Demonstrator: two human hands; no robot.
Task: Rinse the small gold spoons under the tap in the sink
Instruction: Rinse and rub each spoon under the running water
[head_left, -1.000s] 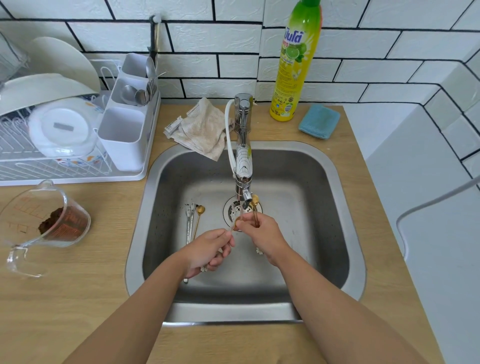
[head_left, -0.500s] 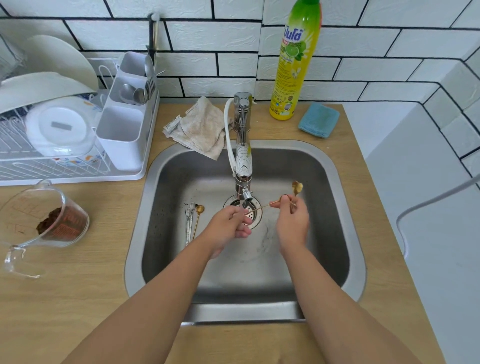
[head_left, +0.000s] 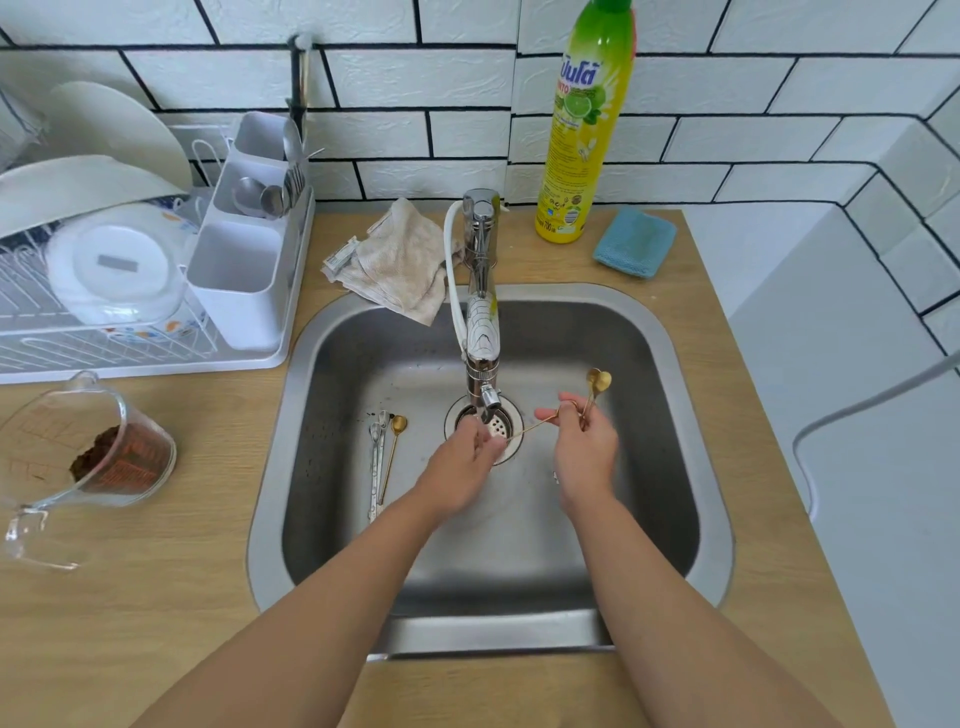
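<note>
Two gold spoons (head_left: 597, 382), rinsed a second ago, now sit gripped in my right hand (head_left: 587, 452) clear of the tap (head_left: 482, 332); my left hand (head_left: 465, 462) pinches a third under the spout, and another spoon (head_left: 395, 447) waits in the sink (head_left: 649, 467).

**Person: body as seen from the head camera**

- Only two forearms and two hands are seen; the rest of the body is cut off by the lower edge.
- Left forearm (head_left: 322, 597) and right forearm (head_left: 675, 597): recorded as bare along the whole visible length, up to the frame edge. Both are drawn broad near the lower edge by the wide-angle lens and taper toward the wrists.
- Left hand (head_left: 462, 462) and right hand (head_left: 587, 457): recorded as bare, wrists included.
- Fingers are slightly blurred; nail detail cannot be made out.
- Marks on the arms cannot be told at this sharpness.
</note>
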